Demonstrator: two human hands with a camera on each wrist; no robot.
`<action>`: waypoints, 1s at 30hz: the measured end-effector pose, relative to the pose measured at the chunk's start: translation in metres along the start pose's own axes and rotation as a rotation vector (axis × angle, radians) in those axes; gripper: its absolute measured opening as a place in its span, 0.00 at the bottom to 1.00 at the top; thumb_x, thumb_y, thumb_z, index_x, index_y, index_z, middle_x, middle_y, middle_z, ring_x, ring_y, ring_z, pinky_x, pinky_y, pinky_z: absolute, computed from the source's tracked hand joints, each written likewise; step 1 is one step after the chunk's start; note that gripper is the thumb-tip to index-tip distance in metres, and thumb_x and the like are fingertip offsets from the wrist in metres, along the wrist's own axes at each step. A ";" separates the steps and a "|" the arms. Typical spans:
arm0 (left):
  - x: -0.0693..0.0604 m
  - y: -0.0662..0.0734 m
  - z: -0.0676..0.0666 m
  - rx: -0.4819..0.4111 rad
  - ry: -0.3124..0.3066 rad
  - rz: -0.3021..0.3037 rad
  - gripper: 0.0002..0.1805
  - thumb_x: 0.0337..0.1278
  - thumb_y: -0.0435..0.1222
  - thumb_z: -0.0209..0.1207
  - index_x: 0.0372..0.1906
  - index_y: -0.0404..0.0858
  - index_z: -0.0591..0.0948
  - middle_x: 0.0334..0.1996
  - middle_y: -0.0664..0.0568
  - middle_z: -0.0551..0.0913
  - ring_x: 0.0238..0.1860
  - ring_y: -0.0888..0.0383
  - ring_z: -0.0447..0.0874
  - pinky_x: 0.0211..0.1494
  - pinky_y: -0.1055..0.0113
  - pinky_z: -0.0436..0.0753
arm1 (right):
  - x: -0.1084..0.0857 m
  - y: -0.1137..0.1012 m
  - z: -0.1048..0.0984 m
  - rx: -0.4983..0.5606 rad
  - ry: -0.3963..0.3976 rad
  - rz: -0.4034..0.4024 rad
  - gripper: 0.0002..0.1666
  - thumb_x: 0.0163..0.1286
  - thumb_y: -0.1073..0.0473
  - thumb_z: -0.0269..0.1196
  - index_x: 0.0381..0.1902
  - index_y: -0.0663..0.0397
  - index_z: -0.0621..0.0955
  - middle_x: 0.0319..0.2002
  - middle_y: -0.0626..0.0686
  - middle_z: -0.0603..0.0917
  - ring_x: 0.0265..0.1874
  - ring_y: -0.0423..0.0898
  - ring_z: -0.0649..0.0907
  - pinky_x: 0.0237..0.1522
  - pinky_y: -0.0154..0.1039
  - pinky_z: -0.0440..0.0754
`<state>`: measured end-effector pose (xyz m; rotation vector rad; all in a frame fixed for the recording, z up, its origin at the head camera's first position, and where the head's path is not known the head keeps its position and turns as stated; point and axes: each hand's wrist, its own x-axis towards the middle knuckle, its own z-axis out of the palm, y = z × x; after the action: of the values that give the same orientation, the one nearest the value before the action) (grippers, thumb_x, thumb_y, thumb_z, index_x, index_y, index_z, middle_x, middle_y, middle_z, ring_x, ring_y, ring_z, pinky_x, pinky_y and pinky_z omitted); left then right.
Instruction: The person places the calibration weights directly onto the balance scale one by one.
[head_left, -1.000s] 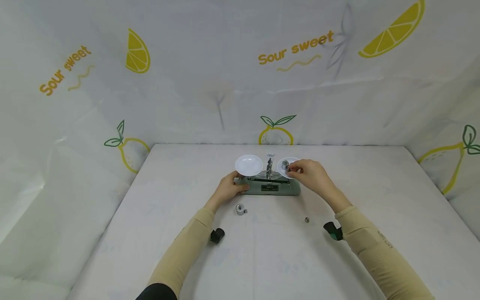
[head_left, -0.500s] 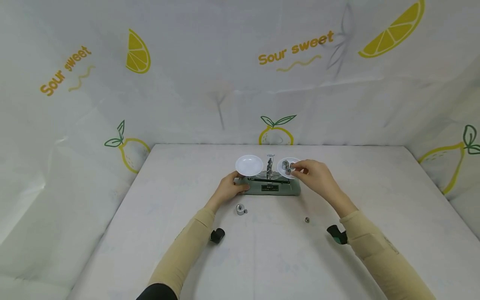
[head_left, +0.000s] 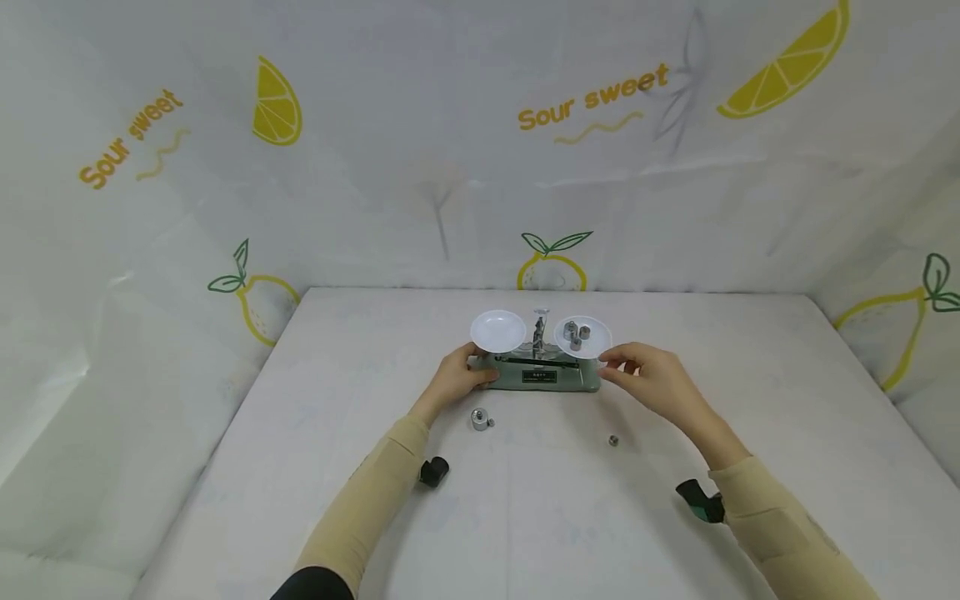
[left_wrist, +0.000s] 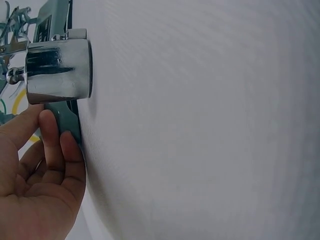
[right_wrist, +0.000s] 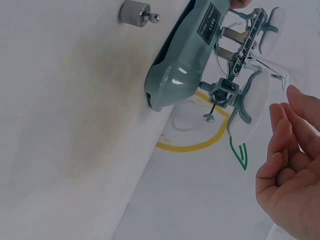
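My left hand [head_left: 452, 379] grips the left end of a green pan balance [head_left: 562, 381], thumb in front and fingers behind. The left wrist view also shows this hand [left_wrist: 47, 185] at the base, partly behind a large metal weight [left_wrist: 60, 70]. My right hand [head_left: 654, 382] is just off the balance's right end, below the right pan [head_left: 600, 337], its fingers loosely bent around nothing. In the right wrist view, the fingers [right_wrist: 280, 132] are near the pan [right_wrist: 255, 110]. Three small metal weights [head_left: 585, 332] stand on the right pan. The white left pan [head_left: 498, 332] bears nothing.
A larger weight [head_left: 479, 418] stands on the white table [head_left: 517, 500] in front of the balance, a tiny one [head_left: 491, 422] beside it. Another small weight [head_left: 613, 440] lies nearer the right forearm. A lemon-printed sheet [head_left: 390, 167] hangs behind the table.
My right hand has let go of a small weight on the right pan and drawn back to the right and down. My left hand has stayed on the balance's base.
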<state>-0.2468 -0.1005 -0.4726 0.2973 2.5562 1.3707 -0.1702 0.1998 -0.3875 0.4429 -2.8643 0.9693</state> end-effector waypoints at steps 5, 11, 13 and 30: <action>-0.001 0.000 0.001 -0.005 -0.013 0.005 0.27 0.52 0.42 0.64 0.57 0.39 0.73 0.43 0.46 0.82 0.27 0.63 0.79 0.30 0.72 0.76 | -0.013 0.008 0.005 -0.011 -0.113 -0.010 0.12 0.61 0.57 0.64 0.42 0.54 0.83 0.32 0.47 0.82 0.32 0.41 0.76 0.29 0.31 0.74; -0.002 0.003 0.000 -0.004 -0.006 0.008 0.27 0.52 0.41 0.65 0.57 0.38 0.73 0.44 0.46 0.82 0.26 0.63 0.79 0.30 0.73 0.75 | -0.021 0.015 0.012 -0.039 -0.258 -0.014 0.13 0.59 0.57 0.65 0.41 0.55 0.83 0.32 0.43 0.82 0.31 0.38 0.75 0.30 0.30 0.73; -0.003 0.004 -0.001 -0.004 -0.001 0.006 0.27 0.51 0.41 0.65 0.57 0.38 0.73 0.43 0.45 0.82 0.26 0.63 0.79 0.29 0.73 0.75 | -0.022 0.016 0.014 -0.035 -0.315 -0.007 0.13 0.59 0.58 0.65 0.41 0.56 0.82 0.31 0.44 0.81 0.31 0.38 0.75 0.30 0.30 0.73; -0.003 0.004 -0.001 0.006 -0.001 0.005 0.27 0.53 0.42 0.63 0.58 0.38 0.72 0.43 0.46 0.82 0.27 0.62 0.79 0.30 0.72 0.76 | -0.025 0.024 0.023 -0.026 -0.509 0.053 0.08 0.53 0.63 0.68 0.29 0.52 0.79 0.27 0.45 0.79 0.28 0.40 0.74 0.30 0.34 0.72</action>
<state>-0.2440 -0.1001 -0.4682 0.3051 2.5610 1.3646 -0.1533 0.2104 -0.4243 0.7050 -3.3458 0.9385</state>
